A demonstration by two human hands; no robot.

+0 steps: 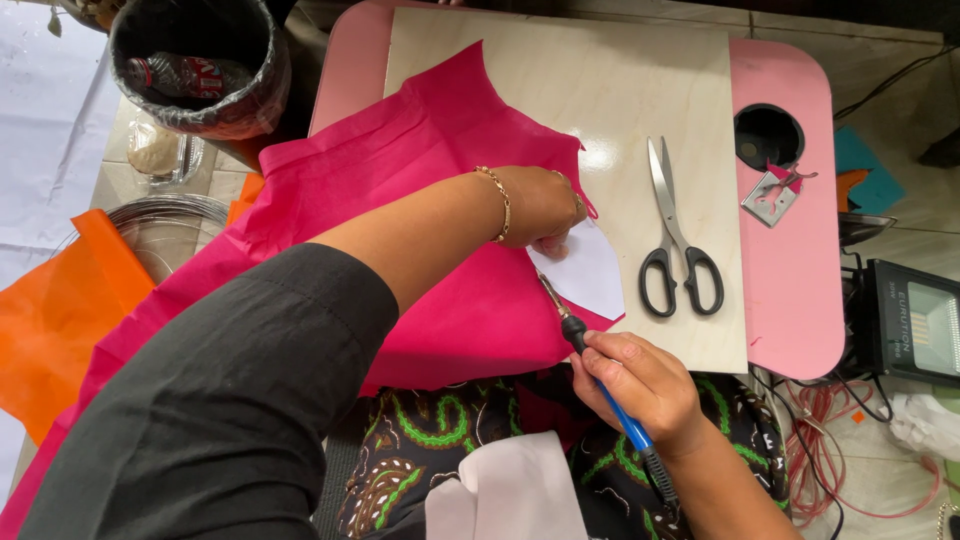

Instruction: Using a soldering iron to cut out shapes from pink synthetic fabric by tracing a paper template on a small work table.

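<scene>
A large sheet of pink fabric (430, 190) lies over a pale wooden board (620, 90) on a small pink table (800, 270). My left hand (545, 205), with a gold bracelet at the wrist, presses a white paper template (590, 275) down onto the fabric. My right hand (640, 385) grips a blue-handled soldering-iron-like tool (590, 365); its metal tip touches the fabric along the template's lower left edge. Black-handled scissors (675, 235) lie on the board just right of the template.
A round hole (768, 135) and a small metal clip (772, 195) are on the table's right side. A lined bin (195, 65) stands at upper left, orange fabric (60, 320) at left, a flat lamp (915, 325) and red cables (840, 440) at right.
</scene>
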